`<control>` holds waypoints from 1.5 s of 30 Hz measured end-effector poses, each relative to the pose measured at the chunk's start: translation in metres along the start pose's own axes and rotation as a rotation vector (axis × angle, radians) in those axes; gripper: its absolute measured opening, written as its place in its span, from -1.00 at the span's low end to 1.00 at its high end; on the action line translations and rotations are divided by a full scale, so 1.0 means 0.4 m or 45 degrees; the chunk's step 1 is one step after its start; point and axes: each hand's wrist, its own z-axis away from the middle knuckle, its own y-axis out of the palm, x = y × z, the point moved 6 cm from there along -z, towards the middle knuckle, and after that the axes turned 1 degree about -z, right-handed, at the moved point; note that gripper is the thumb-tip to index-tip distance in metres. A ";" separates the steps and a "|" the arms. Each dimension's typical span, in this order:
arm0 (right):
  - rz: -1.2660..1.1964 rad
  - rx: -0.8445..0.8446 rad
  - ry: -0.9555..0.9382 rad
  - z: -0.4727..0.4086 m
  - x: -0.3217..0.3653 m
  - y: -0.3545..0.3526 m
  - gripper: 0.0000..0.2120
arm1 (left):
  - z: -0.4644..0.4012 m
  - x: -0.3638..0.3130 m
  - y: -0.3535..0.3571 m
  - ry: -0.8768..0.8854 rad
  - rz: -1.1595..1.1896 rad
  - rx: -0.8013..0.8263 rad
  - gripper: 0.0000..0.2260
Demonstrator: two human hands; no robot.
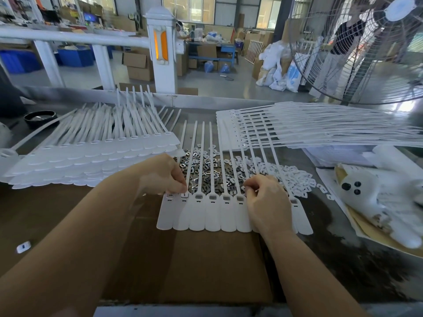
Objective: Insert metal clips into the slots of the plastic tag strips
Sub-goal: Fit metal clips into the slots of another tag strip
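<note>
Pinching shiny metal clips (206, 170) over flat white tag strip (212, 213).

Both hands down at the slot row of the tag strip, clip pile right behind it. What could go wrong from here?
1. The loose metal clips lie under the tails of the tag strip; lifting it could scatter them.
2. The white plastic pieces border that pile, so a wrong part could get picked.
3. The left hand and right hand cover end slots, so a skipped slot could go unnoticed.
</note>
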 end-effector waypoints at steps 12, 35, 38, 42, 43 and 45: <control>-0.004 -0.005 -0.001 -0.002 0.001 0.000 -0.88 | -0.006 -0.006 0.002 0.042 0.139 -0.131 -0.89; -0.025 0.009 0.007 0.003 0.003 -0.002 -0.88 | 0.006 0.001 0.004 0.067 0.298 -0.122 -0.90; -0.021 0.012 0.008 0.003 0.003 -0.002 -0.87 | 0.003 0.007 0.001 0.060 0.315 -0.161 -0.91; -0.032 0.018 0.010 0.003 0.003 -0.002 -0.87 | 0.006 0.004 -0.002 0.097 0.277 -0.128 -0.86; -0.032 0.017 0.011 0.002 0.003 -0.002 -0.87 | 0.007 0.002 -0.003 0.106 0.260 -0.118 -0.86; -0.025 0.017 0.014 0.002 0.003 -0.002 -0.87 | 0.006 -0.003 -0.002 0.122 0.210 -0.082 -0.85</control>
